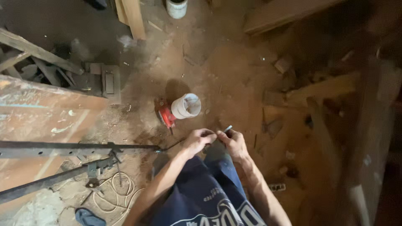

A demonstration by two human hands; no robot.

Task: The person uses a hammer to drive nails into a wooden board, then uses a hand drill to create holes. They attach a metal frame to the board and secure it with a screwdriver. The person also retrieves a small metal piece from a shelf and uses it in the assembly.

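Where our fingertips meet above our knees, we pinch a small thin grey strip: the right hand grips it with closed fingers so that one end pokes up past the knuckles, and the left hand curls shut against its other end. Just beyond the hands, a red power tool with a white cylindrical dust cup lies on the sawdust-covered floor. To our left, dark metal bars reach toward the left wrist, above a coiled pale cord. Wooden planks and scraps clutter the right side, and a white bucket stands far ahead.
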